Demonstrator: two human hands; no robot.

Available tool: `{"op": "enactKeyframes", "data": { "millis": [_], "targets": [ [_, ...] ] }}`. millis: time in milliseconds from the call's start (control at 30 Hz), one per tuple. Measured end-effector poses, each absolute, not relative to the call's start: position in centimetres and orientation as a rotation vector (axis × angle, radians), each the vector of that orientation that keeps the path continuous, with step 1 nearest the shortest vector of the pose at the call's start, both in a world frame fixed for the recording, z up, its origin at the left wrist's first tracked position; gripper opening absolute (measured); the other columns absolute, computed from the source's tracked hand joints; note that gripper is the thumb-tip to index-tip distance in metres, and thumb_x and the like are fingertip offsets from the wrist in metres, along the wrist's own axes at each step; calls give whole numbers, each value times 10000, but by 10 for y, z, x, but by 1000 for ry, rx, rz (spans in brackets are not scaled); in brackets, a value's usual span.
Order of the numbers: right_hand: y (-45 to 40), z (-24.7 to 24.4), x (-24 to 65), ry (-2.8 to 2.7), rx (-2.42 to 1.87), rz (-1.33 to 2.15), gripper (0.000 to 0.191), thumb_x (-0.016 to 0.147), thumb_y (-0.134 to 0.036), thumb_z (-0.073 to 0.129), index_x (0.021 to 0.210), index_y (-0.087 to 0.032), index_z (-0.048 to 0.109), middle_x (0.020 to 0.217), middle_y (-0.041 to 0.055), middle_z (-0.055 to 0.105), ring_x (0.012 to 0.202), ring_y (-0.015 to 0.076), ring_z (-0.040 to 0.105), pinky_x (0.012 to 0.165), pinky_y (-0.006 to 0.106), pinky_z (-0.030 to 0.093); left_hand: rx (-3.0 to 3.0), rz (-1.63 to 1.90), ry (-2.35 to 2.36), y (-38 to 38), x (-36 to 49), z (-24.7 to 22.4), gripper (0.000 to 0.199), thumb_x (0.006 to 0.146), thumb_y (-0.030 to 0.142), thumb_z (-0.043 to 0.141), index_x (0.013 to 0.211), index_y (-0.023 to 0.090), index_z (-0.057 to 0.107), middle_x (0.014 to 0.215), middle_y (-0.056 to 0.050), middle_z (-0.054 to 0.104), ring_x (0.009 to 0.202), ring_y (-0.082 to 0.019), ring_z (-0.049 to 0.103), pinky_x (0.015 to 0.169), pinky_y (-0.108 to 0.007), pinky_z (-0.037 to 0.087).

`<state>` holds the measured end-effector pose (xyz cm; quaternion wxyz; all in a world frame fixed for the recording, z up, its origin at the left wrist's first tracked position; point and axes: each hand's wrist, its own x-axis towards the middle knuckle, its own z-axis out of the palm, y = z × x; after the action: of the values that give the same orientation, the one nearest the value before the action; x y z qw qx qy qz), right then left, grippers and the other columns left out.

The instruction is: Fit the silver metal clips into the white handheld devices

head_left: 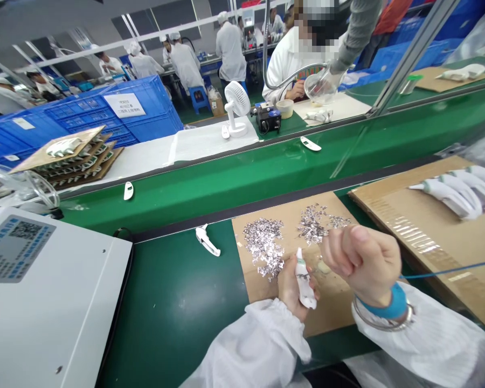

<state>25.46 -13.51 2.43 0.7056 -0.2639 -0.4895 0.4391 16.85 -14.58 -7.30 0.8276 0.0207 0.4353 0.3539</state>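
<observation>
My left hand [290, 286] is wrapped round a white plastic device housing [304, 285] with a narrow tip and a green ring near it. The tip points away from me. Raised just to the right of it is my right hand [361, 260], fingers curled closed; anything they pinch is hidden. A blue wrist strap [388, 304] with a cord circles that wrist. Beneath both hands lies a cardboard sheet [262, 291]. On it are two piles of small shiny metal pieces, a larger left pile [265, 243] and a right pile [313, 222].
Another white housing part [207, 240] lies left of the cardboard. Several white devices [461, 191] rest on a cardboard board [420, 226] at right. A white machine box [56, 302] stands at left. Beyond runs a green conveyor belt [226, 172] carrying small white parts; a co-worker [285, 64] sits across it.
</observation>
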Motion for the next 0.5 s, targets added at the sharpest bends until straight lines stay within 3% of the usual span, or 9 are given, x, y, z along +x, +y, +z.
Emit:
{"op": "enactKeyframes", "data": {
  "millis": [367, 500],
  "targets": [
    [-133, 22, 252, -1154, -563, 926, 426, 952, -204, 415, 529, -182, 375, 414, -35, 340, 366, 78, 337, 347, 248, 224, 10, 749, 957, -144, 171, -70, 336, 887, 425, 401, 707, 161, 509, 512, 34, 416, 349, -77, 370, 289, -191, 284],
    [-136, 17, 252, -1209, -574, 901, 415, 953, -197, 417, 539, -183, 410, 421, -36, 363, 381, 80, 355, 366, 248, 241, 52, 775, 974, -145, 172, -74, 328, 834, 449, 480, 679, 162, 509, 488, 31, 416, 354, -82, 387, 306, -195, 294]
  ]
}}
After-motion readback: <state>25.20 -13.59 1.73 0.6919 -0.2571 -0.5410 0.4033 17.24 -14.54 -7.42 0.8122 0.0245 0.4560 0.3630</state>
